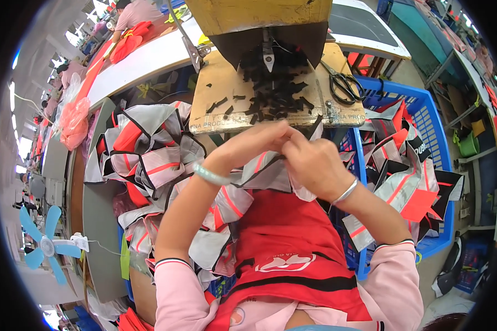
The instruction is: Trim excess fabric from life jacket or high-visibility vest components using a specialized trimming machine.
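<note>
My left hand (258, 144) and my right hand (318, 167) meet just in front of the board's near edge, fingertips close together. Between them is a grey fabric piece (270, 175) with black edging and a red stripe, hanging over my lap. Both hands are closed on it; the fingertips and the pinched part are partly hidden. Beyond the hands stands a worn wooden board (204, 91) strewn with short black scraps (276, 91). Above the scraps is the metal tip (268, 59) of a yellow machine (259, 19). Black-handled scissors (345, 87) lie at the board's right side.
Similar grey, black and red pieces (149, 149) are heaped on the left. A blue plastic basket (439, 143) on the right holds more of them. A light-blue fan (48, 246) stands at far left. Other people (135, 15) sit at long tables in the background.
</note>
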A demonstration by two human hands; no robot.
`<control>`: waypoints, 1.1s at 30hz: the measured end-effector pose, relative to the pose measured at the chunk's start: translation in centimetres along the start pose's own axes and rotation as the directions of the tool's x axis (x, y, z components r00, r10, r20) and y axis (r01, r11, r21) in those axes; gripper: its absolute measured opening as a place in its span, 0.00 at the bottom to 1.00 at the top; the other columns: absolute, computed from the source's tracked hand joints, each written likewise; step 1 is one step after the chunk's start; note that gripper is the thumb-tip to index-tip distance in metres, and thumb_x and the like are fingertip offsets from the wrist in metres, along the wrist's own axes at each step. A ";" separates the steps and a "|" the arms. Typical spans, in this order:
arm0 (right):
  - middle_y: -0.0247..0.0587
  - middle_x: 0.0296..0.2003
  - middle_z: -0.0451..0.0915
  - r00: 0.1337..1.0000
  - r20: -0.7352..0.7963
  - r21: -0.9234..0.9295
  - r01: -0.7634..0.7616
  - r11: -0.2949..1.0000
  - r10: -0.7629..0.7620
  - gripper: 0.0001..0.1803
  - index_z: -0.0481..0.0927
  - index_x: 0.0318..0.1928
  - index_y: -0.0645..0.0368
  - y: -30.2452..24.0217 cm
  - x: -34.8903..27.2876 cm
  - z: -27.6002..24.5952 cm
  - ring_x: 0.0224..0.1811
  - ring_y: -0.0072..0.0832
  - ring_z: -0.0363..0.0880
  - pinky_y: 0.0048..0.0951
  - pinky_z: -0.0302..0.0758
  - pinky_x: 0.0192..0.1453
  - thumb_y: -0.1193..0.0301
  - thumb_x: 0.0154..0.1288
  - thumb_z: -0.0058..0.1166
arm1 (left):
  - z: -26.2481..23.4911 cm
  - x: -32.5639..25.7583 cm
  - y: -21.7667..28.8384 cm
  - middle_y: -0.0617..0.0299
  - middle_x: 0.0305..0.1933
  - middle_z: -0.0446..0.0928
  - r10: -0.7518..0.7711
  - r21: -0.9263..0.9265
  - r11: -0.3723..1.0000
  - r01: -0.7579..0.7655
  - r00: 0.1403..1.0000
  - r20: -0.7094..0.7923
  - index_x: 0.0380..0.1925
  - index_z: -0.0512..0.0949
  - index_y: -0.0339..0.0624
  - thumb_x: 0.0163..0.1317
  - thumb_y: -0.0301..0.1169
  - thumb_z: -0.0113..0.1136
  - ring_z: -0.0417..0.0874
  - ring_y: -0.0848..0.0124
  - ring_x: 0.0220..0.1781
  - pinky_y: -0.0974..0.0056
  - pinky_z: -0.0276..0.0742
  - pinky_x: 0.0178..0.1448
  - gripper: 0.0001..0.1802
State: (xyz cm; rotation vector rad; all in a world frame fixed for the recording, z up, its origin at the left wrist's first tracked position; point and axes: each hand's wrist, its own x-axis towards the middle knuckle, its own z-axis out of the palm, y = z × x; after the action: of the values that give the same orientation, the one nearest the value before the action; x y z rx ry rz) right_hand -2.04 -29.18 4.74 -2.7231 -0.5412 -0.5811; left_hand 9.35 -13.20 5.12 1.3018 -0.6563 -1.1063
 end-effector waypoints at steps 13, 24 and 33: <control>0.49 0.33 0.79 0.970 0.048 0.513 -0.229 0.828 0.238 0.11 0.80 0.37 0.61 3.4 3.2 -3.4 0.35 0.49 0.79 0.41 0.76 0.41 0.69 0.55 0.54 | -0.4 -4.5 3.1 0.55 0.35 0.81 0.305 0.672 0.740 -0.026 0.903 -0.302 0.41 0.78 0.31 0.60 0.28 0.57 0.79 0.70 0.36 0.66 0.73 0.42 0.12; 0.34 0.27 0.76 0.914 0.110 0.597 -0.376 0.709 0.391 0.14 0.78 0.40 0.67 7.1 7.2 -0.4 0.27 0.17 0.70 0.24 0.69 0.32 0.67 0.62 0.57 | -5.0 -0.4 5.1 0.58 0.35 0.81 0.209 0.641 0.759 0.114 0.890 -0.406 0.43 0.79 0.30 0.64 0.39 0.58 0.77 0.74 0.38 0.67 0.72 0.44 0.20; 0.34 0.27 0.75 0.912 0.125 0.636 -0.375 0.674 0.390 0.15 0.79 0.39 0.68 9.9 9.6 1.5 0.30 0.18 0.70 0.24 0.69 0.35 0.66 0.61 0.57 | -8.9 2.7 5.1 0.64 0.41 0.81 0.054 0.451 0.870 0.198 0.873 -0.486 0.46 0.80 0.31 0.63 0.39 0.60 0.78 0.77 0.43 0.71 0.71 0.51 0.20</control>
State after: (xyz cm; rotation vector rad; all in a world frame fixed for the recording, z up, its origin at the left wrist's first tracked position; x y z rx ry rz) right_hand 10.78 -34.51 5.54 -2.0530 -0.1026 -0.2366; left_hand 19.59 -12.39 7.70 1.9779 -0.5181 -0.6318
